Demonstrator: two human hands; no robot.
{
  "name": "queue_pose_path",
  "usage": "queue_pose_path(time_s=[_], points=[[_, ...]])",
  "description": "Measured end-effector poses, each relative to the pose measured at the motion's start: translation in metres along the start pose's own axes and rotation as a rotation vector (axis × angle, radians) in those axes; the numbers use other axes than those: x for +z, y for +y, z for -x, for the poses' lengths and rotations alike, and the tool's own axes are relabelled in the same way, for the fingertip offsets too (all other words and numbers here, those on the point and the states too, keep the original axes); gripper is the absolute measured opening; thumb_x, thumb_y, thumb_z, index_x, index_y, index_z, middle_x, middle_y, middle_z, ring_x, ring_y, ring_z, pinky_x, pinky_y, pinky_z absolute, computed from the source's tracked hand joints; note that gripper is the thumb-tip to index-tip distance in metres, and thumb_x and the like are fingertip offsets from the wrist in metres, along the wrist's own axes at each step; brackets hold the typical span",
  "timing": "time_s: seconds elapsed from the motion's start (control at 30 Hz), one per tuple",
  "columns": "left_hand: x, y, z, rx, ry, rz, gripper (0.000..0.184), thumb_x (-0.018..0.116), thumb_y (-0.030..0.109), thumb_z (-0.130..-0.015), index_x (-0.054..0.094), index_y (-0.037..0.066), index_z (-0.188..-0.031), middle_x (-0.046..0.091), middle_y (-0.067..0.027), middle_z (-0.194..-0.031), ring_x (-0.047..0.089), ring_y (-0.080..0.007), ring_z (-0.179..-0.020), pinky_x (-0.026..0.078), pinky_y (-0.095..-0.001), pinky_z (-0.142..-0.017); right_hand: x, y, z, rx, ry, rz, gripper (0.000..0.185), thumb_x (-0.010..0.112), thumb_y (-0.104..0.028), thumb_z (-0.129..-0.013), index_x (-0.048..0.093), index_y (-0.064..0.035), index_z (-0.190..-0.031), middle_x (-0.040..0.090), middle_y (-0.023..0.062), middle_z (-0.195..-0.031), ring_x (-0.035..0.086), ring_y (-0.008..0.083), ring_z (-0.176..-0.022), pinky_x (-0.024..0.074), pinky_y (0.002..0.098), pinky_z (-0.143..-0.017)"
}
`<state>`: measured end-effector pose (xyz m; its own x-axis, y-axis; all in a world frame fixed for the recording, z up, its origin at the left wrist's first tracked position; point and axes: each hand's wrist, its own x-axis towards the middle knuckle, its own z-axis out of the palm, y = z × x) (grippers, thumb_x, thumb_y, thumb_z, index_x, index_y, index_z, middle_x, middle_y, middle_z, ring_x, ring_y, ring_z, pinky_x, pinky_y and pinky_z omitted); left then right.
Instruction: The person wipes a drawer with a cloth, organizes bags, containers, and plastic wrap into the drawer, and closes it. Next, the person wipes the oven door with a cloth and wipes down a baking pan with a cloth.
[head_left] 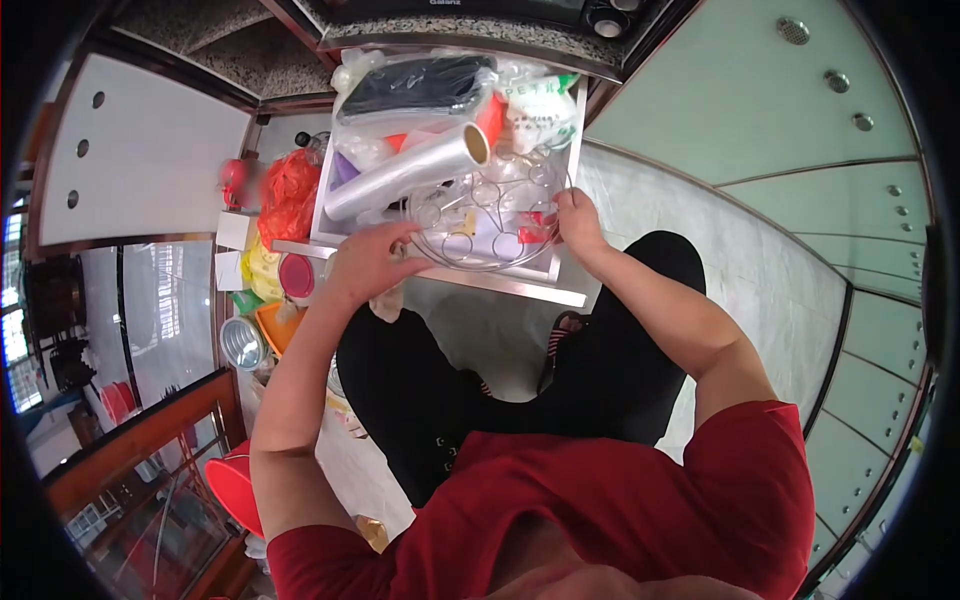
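A round metal wire rack with several small rings (484, 268) is held over the front of an open white drawer (545, 292). My left hand (372, 265) grips its left edge between thumb and fingers. On the opposite side my right hand (580, 228) pinches the rim, with the fingertips partly hidden. Behind the rack, a roll of clear plastic film (400, 178) lies slantwise across the drawer. A dark item in clear plastic (420, 85) and a white bag with green print (540, 112) fill the back. A small red packet (530, 228) shows through the wires.
Left of the drawer are a red plastic bag (290, 195), a pink-lidded container (297, 275), an orange bin (278, 325) and a metal tin (243, 343). Pale green cabinet doors (760, 90) line the right. My knees flank the drawer front.
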<state>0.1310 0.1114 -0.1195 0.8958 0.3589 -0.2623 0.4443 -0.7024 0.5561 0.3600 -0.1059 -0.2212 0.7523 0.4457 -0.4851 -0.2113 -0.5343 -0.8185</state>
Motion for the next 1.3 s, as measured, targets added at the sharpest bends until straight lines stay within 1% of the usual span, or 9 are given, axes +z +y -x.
queue_pose_path(time_s=[0.07,0.17,0.27,0.43,0.67,0.77,0.87,0.97,1.3], points=[[0.004,-0.001,-0.007,-0.037,0.009,-0.035,0.041,0.073,0.040,-0.075,0.063,0.014,-0.104,0.067,-0.0084,-0.091,0.065,-0.0278,-0.086,0.051,-0.0403,-0.075,-0.004,-0.018,0.006,-0.119,0.035,0.213,0.029,0.040,-0.021,-0.094,0.054,0.0043,-0.094,0.061,0.0209,-0.066,0.066,0.0321,-0.063,0.0512,0.0454,-0.053],[0.010,-0.002,-0.009,-0.055,0.050,-0.121,0.037,0.072,0.041,-0.075,0.064,0.013,-0.097,0.067,-0.0086,-0.087,0.064,-0.0288,-0.084,0.050,-0.0408,-0.074,-0.013,-0.007,-0.011,-0.388,0.165,0.817,0.026,0.042,-0.020,-0.093,0.053,0.0039,-0.092,0.062,0.0248,-0.069,0.065,0.0401,-0.069,0.0510,0.0501,-0.061],[0.017,-0.002,-0.005,-0.067,0.068,-0.223,0.030,0.071,0.039,-0.074,0.067,0.012,-0.088,0.066,-0.0076,-0.080,0.064,-0.0299,-0.081,0.050,-0.0416,-0.072,-0.011,-0.012,-0.010,-0.347,0.203,0.796,0.022,0.044,-0.018,-0.092,0.051,0.0025,-0.091,0.062,0.0259,-0.072,0.063,0.0442,-0.071,0.0500,0.0526,-0.065],[0.025,0.001,0.000,-0.047,0.024,-0.367,0.029,0.067,0.041,-0.078,0.069,0.013,-0.070,0.065,-0.0068,-0.073,0.063,-0.0283,-0.078,0.050,-0.0418,-0.070,-0.010,-0.021,-0.027,-0.503,0.274,0.711,0.018,0.046,-0.017,-0.091,0.048,0.0009,-0.093,0.063,0.0244,-0.072,0.063,0.0434,-0.068,0.0493,0.0537,-0.063],[0.025,0.004,0.008,-0.046,0.048,-0.362,0.031,0.065,0.041,-0.079,0.071,0.011,-0.070,0.066,-0.0093,-0.075,0.065,-0.0277,-0.077,0.051,-0.0415,-0.071,0.000,-0.001,-0.031,-0.393,0.157,1.035,0.024,0.047,-0.024,-0.093,0.044,-0.0015,-0.100,0.065,0.0207,-0.069,0.065,0.0389,-0.063,0.0515,0.0503,-0.060],[0.028,0.005,0.013,-0.048,0.042,-0.366,0.031,0.065,0.040,-0.079,0.070,0.011,-0.069,0.066,-0.0091,-0.075,0.064,-0.0287,-0.076,0.051,-0.0418,-0.071,0.000,-0.018,-0.022,-0.330,0.083,1.090,0.033,0.050,-0.026,-0.091,0.044,0.0009,-0.109,0.066,0.0197,-0.074,0.067,0.0358,-0.067,0.0525,0.0479,-0.061],[0.024,0.003,0.010,-0.065,0.015,-0.341,0.031,0.066,0.040,-0.079,0.068,0.011,-0.068,0.066,-0.0090,-0.075,0.064,-0.0303,-0.076,0.050,-0.0424,-0.070,-0.008,-0.040,-0.002,-0.374,0.178,1.200,0.047,0.055,-0.026,-0.087,0.043,0.0048,-0.121,0.064,0.0171,-0.087,0.065,0.0328,-0.079,0.0514,0.0447,-0.066],[0.023,0.005,0.010,-0.078,-0.004,-0.344,0.030,0.065,0.040,-0.079,0.069,0.011,-0.070,0.066,-0.0094,-0.076,0.064,-0.0296,-0.077,0.051,-0.0423,-0.071,-0.022,-0.035,0.010,-0.769,0.278,1.174,0.049,0.058,-0.019,-0.083,0.047,0.0071,-0.123,0.058,0.0147,-0.097,0.058,0.0299,-0.089,0.0482,0.0413,-0.074],[0.028,0.006,0.012,-0.016,0.052,-0.381,0.028,0.065,0.038,-0.078,0.069,0.011,-0.070,0.065,-0.0085,-0.075,0.064,-0.0275,-0.077,0.050,-0.0421,-0.070,-0.020,-0.005,-0.016,-0.783,0.107,1.083,0.021,0.056,0.000,-0.071,0.062,0.0042,-0.090,0.058,0.0177,-0.089,0.054,0.0320,-0.086,0.0462,0.0386,-0.077]])
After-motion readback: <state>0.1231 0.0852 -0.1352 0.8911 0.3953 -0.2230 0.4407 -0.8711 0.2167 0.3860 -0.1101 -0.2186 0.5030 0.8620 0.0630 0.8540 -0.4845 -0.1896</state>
